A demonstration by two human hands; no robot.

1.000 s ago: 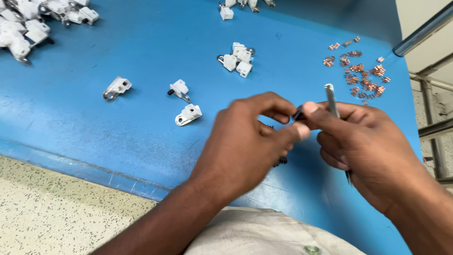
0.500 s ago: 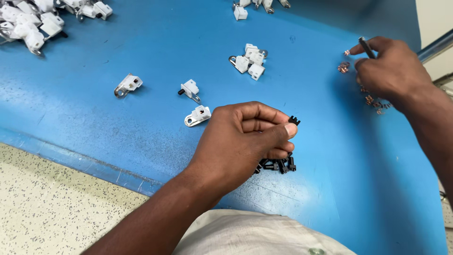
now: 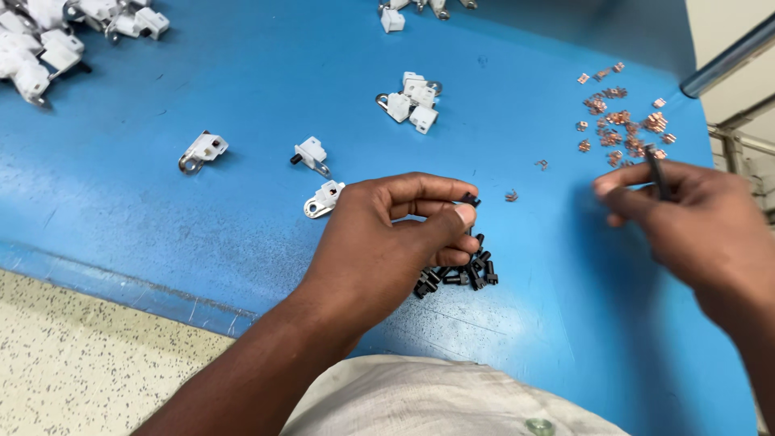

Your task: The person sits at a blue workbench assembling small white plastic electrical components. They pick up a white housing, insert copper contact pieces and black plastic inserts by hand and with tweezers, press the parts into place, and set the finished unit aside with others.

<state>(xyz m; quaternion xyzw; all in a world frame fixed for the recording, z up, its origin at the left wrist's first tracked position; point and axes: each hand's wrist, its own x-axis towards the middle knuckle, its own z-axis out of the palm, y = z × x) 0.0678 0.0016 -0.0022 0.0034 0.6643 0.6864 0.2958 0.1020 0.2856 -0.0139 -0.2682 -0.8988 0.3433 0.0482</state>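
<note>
My left hand (image 3: 395, 238) pinches a small black plastic part (image 3: 470, 199) between thumb and fingers, just above a little heap of black parts (image 3: 456, 273) on the blue table (image 3: 202, 226). My right hand (image 3: 694, 222), blurred, grips a thin dark tool (image 3: 655, 171) at the right. It is a short way below a scatter of small copper pieces (image 3: 622, 121). One loose copper piece (image 3: 510, 195) lies between the hands.
Three single white plastic parts with metal lugs (image 3: 203, 151) (image 3: 311, 153) (image 3: 324, 198) lie left of my left hand. A small cluster of them (image 3: 412, 101) sits farther back, a bigger pile (image 3: 56, 36) at far left. A grey metal bar (image 3: 726, 56) crosses the top right.
My right hand first reached out to the copper pieces at the far right, then came back toward me with the tool. My left hand stayed over the black parts, holding its piece.
</note>
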